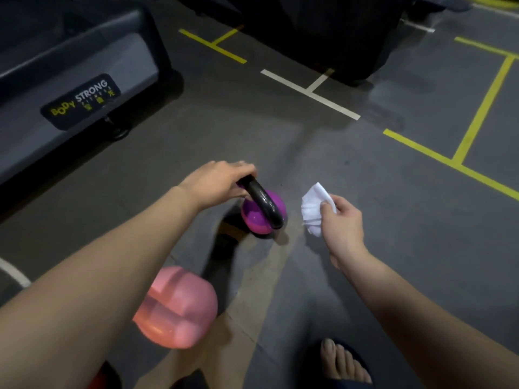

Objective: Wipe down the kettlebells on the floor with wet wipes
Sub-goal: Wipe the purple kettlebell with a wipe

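The head view looks down on a grey gym floor (351, 169) marked with yellow tape lines (480, 108) and a white tape line (310, 92). At the upper left stands a grey exercise machine (84, 57) bearing a black label (81, 101) that reads "BODY STRONG". Dark equipment (323, 32) fills the top centre.

Near the middle, the left hand (217, 182) is curled round the top of the glossy black handle (262, 200) of a small purple kettlebell (254, 217). The bell is tilted, with its handle leaning toward that hand and its base low by the floor; whether the base touches the floor cannot be told.

Just to its right, not touching it, the right hand (342, 223) pinches a crumpled white wet wipe (313, 209), the thumb pressed on top of the sheet.

Closer to the person, a larger pink kettlebell (179, 307) appears blurred, beside the left forearm. At the bottom edge a bare foot in a dark sandal (344, 360) rests on the floor.
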Tool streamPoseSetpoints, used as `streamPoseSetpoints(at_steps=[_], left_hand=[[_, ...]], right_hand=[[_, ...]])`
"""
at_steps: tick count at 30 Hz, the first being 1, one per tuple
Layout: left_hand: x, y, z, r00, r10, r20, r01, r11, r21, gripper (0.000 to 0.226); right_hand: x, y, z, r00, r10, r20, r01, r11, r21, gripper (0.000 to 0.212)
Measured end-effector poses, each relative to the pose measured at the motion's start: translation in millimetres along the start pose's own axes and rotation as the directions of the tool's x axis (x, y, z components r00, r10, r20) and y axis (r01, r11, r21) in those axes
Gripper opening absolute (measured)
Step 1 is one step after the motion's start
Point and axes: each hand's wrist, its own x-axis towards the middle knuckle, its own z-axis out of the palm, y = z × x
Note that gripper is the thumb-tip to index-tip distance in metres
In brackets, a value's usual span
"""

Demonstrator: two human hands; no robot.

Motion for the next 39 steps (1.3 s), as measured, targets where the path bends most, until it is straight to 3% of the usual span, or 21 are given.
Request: streamPoseSetpoints(at_steps=[6, 13, 22, 26, 30, 36, 39], left_hand=[[-15.6, -32.2, 6.6, 0.969, -0.248, -0.017, 0.244, 0.963, -0.115, 0.031], [-39.3, -50.8, 28.7, 0.927, -0.373, -0.035, 0.355, 0.904, -0.24, 0.025], [-31.6, -28.8, 24.1, 0.93, -0.356, -0.088, 0.335, 0.922, -0.193, 0.032], [-22.7, -16.8, 19.9, 0.925, -0.368, -0.092, 0.346, 0.918, -0.191, 0.03], [-15.8, -7.9, 18.1, 0.922, -0.378, -0.082, 0.361, 0.918, -0.167, 0.034], [-13.4, 0.7, 17.4, 0.929, -0.365, -0.059, 0.354, 0.924, -0.144, 0.033], [-10.5, 5.4, 17.4, 0.927, -0.373, -0.044, 0.366, 0.922, -0.125, 0.033]], right_hand=[[0.1, -1.8, 10.9, 0.996, -0.016, 0.084, 0.017, 1.0, -0.012, 0.031], [10.6, -20.5, 39.5, 0.964, -0.137, 0.228, 0.167, 0.979, -0.118, 0.04], [10.3, -24.9, 82.5, 0.938, -0.167, 0.305, 0.233, 0.953, -0.193, 0.042], [11.6, -26.2, 75.2, 0.921, -0.094, 0.378, 0.133, 0.988, -0.08, 0.052], [3.3, -24.9, 65.2, 0.906, -0.116, 0.408, 0.152, 0.987, -0.059, 0.061], [25.5, -31.0, 63.4, 0.849, -0.189, 0.494, 0.324, 0.924, -0.204, 0.073], [34.1, -37.7, 57.9, 0.825, -0.207, 0.526, 0.384, 0.888, -0.254, 0.068]])
